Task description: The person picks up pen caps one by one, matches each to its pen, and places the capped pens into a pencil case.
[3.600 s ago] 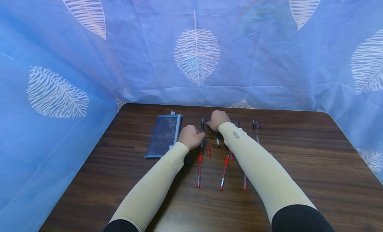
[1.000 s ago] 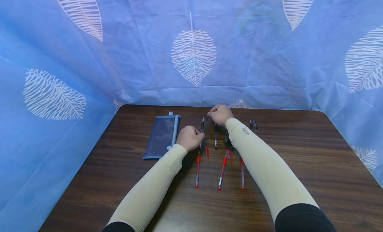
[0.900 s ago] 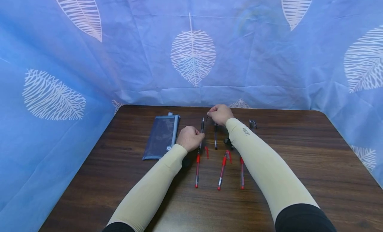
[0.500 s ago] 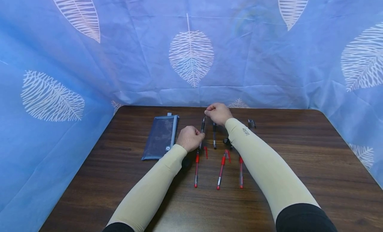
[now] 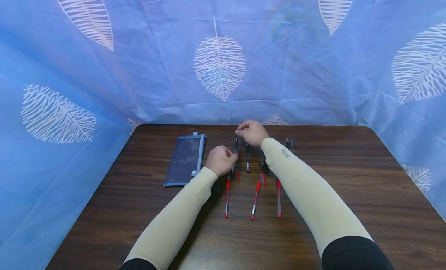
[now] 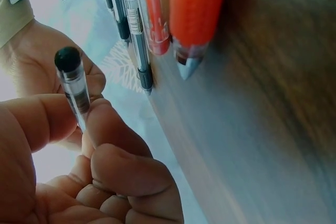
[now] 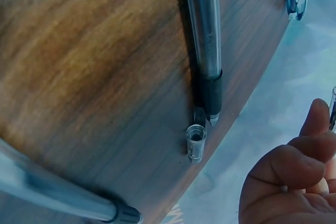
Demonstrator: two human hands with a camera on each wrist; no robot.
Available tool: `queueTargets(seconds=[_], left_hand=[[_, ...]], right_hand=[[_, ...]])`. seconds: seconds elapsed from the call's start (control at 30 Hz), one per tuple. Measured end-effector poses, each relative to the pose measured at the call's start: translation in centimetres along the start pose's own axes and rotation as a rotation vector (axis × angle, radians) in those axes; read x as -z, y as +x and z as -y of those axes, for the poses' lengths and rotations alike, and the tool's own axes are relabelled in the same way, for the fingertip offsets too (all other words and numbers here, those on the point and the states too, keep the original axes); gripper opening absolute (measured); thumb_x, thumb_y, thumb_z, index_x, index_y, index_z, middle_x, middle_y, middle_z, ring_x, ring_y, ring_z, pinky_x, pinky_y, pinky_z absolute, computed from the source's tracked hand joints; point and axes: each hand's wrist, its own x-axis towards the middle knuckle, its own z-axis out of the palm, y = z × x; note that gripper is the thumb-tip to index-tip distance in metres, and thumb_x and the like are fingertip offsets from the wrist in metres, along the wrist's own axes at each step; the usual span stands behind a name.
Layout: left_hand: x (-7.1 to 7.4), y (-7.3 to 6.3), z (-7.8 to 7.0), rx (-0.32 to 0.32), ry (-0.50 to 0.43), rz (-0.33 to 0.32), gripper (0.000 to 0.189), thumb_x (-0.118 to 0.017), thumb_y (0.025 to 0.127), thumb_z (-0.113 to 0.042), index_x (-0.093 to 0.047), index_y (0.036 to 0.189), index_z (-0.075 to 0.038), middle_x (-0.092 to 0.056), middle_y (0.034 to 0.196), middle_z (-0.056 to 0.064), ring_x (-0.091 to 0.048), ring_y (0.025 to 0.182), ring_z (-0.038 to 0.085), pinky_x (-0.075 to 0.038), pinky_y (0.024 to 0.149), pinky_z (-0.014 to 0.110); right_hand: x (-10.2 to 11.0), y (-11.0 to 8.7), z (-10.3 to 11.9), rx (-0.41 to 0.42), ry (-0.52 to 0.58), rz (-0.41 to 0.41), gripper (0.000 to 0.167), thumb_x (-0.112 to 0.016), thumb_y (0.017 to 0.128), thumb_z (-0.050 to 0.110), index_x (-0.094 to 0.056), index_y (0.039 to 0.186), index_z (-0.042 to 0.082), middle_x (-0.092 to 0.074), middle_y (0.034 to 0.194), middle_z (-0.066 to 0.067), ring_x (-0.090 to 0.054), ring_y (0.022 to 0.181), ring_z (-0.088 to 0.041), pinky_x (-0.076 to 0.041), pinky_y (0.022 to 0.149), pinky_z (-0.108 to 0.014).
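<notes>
My left hand pinches a clear-barrelled black gel pen between thumb and forefinger, its writing end pointing toward the table's far side. The pen's black end plug faces the left wrist camera. At the pen's far tip, my right hand pinches a clear pen cap, mostly hidden by the fingers and cut off by the edge of the right wrist view. Another black pen lies just right of the held one. Below my left hand lies an uncapped red pen.
Two more red pens lie nearer me, with a loose red cap beside one. A blue-edged mesh zip pouch lies left. Clear caps rest at right, beyond my forearm. Blue leaf-print cloth hangs behind the table.
My right hand has moved slightly left and brought the pen cap to the tip of the held pen. The left hand keeps its grip; the view has shifted a little.
</notes>
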Motion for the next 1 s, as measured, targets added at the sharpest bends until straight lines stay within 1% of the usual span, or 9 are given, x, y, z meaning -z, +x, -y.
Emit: queueTargets(seconds=[0.2,0.43,0.57,0.67,0.77,0.87,1.0], left_hand=[[-0.11,0.08,0.03,0.003,-0.001,-0.017,0.037,-0.059,0.099,-0.032,-0.066,0.066,-0.015,-0.059,0.057,0.001,-0.054,0.051,0.018,-0.042,0.048,0.031],[-0.26,0.08,-0.01,0.000,0.000,-0.030,0.036,-0.059,0.100,-0.031,-0.068,0.070,-0.012,-0.059,0.058,0.001,-0.054,0.052,0.019,-0.042,0.048,0.031],[-0.37,0.05,-0.05,-0.003,-0.010,-0.025,0.038,-0.058,0.100,-0.030,-0.067,0.068,-0.012,-0.057,0.055,0.000,-0.053,0.049,0.018,-0.041,0.047,0.030],[-0.44,0.03,-0.11,-0.019,-0.012,-0.030,0.040,-0.058,0.100,-0.030,-0.064,0.064,-0.013,-0.053,0.052,-0.001,-0.049,0.046,0.016,-0.038,0.044,0.029],[-0.48,0.01,-0.22,-0.034,-0.020,-0.042,0.041,-0.058,0.100,-0.030,-0.062,0.062,-0.014,-0.050,0.050,-0.002,-0.045,0.043,0.015,-0.035,0.042,0.028],[-0.50,-0.04,-0.34,-0.040,-0.029,-0.052,0.041,-0.058,0.100,-0.031,-0.062,0.062,-0.014,-0.050,0.050,-0.002,-0.045,0.042,0.014,-0.034,0.041,0.028],[-0.56,-0.07,-0.51,-0.047,-0.031,-0.065,0.040,-0.059,0.100,-0.031,-0.063,0.063,-0.015,-0.051,0.049,-0.002,-0.045,0.041,0.014,-0.034,0.041,0.027]], right_hand=[[-0.19,-0.15,0.04,0.017,0.001,0.017,0.023,-0.060,0.100,0.031,-0.065,0.113,0.012,-0.067,0.111,-0.008,-0.062,0.103,-0.027,-0.049,0.087,-0.046],[-0.32,-0.30,-0.03,0.010,0.019,0.027,0.024,-0.061,0.099,0.030,-0.065,0.113,0.012,-0.067,0.111,-0.008,-0.061,0.105,-0.028,-0.049,0.089,-0.047],[-0.35,-0.23,-0.24,0.004,0.028,0.026,0.024,-0.061,0.099,0.031,-0.068,0.112,0.012,-0.067,0.105,-0.008,-0.063,0.099,-0.028,-0.050,0.085,-0.045],[-0.41,-0.19,-0.37,-0.010,0.071,0.028,0.023,-0.061,0.099,0.030,-0.068,0.110,0.011,-0.067,0.097,-0.008,-0.063,0.090,-0.029,-0.051,0.080,-0.045],[-0.46,-0.21,-0.47,-0.026,0.133,0.026,0.023,-0.062,0.099,0.028,-0.068,0.110,0.009,-0.065,0.091,-0.009,-0.061,0.084,-0.031,-0.052,0.079,-0.048],[-0.51,-0.29,-0.51,-0.042,0.188,0.023,0.024,-0.063,0.098,0.027,-0.068,0.111,0.007,-0.065,0.089,-0.009,-0.062,0.086,-0.033,-0.052,0.081,-0.050],[-0.52,-0.35,-0.58,-0.064,0.233,0.015,0.025,-0.065,0.097,0.026,-0.068,0.112,0.005,-0.065,0.089,-0.009,-0.063,0.092,-0.036,-0.052,0.083,-0.050]])
